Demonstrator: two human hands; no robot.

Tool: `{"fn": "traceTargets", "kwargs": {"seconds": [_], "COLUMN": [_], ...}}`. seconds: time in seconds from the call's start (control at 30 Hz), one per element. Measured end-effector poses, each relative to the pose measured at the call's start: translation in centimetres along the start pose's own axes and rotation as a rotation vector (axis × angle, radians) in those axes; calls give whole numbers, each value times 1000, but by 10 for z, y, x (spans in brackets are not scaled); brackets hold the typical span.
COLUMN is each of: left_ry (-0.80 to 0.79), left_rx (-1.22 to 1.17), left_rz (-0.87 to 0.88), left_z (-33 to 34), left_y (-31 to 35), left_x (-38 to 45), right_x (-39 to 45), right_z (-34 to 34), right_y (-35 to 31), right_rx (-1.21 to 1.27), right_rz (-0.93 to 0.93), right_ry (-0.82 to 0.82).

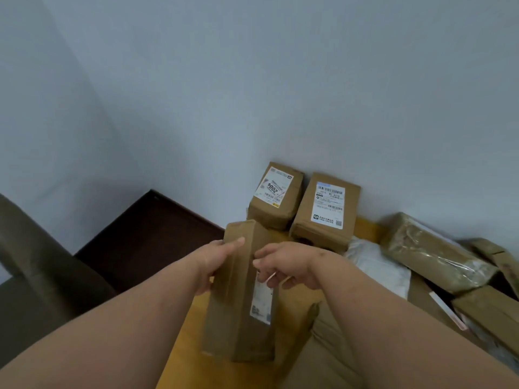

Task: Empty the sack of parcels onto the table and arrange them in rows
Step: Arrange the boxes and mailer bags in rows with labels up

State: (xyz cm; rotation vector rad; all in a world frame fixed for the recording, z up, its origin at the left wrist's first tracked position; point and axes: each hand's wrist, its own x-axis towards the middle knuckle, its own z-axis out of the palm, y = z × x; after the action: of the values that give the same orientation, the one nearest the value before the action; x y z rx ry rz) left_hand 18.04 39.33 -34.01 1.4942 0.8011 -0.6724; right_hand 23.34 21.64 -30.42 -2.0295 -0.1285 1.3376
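Note:
A long brown cardboard parcel [238, 299] with a white label on its right face is held above the yellow table [365, 224]. My left hand [217, 261] grips its left side with the thumb over the top face. My right hand [283, 265] holds its right edge with curled fingers. Two brown parcels with white labels [276, 196] [327, 210] stand side by side against the wall at the table's far end. No sack is in view.
A heap of parcels lies to the right: a plastic-wrapped brown one [432, 254], a white padded one [376, 262], and more cardboard boxes [488, 310]. A dark wooden surface [146, 234] and an olive chair [42, 276] sit to the left. The grey wall is close behind.

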Motion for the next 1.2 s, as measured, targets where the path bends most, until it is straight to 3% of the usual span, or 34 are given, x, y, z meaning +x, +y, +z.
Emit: {"fn": "traceTargets", "kwargs": {"seconds": [0.13, 0.23, 0.3, 0.47, 0.8, 0.9, 1.0, 1.07, 1.13, 1.2], "left_ry": [197, 385, 333, 85, 204, 333, 521, 397, 196, 113], "left_rx": [93, 309, 337, 60, 331, 567, 1091, 1311, 1527, 1688], "left_rz": [26, 54, 57, 13, 228, 292, 519, 646, 616, 542], "left_z": [-8, -16, -18, -12, 3, 1, 17, 39, 55, 57], "left_y": [-10, -9, -8, -3, 11, 13, 13, 7, -6, -20], "left_x": [15, 32, 41, 41, 56, 61, 45, 29, 19, 17], "right_x": [15, 24, 31, 40, 5, -12, -31, -42, -49, -50], "right_z": [4, 11, 12, 6, -39, -46, -51, -51, -45, -36], "right_y": [14, 18, 16, 13, 53, 63, 72, 76, 79, 84], "right_rx": [60, 132, 203, 386, 266, 273, 143, -138, -397, -515], "right_rz": [113, 152, 131, 62, 154, 145, 143, 182, 238, 274], "right_ry": [-41, -98, -91, -52, 199, 290, 349, 321, 257, 205]}}
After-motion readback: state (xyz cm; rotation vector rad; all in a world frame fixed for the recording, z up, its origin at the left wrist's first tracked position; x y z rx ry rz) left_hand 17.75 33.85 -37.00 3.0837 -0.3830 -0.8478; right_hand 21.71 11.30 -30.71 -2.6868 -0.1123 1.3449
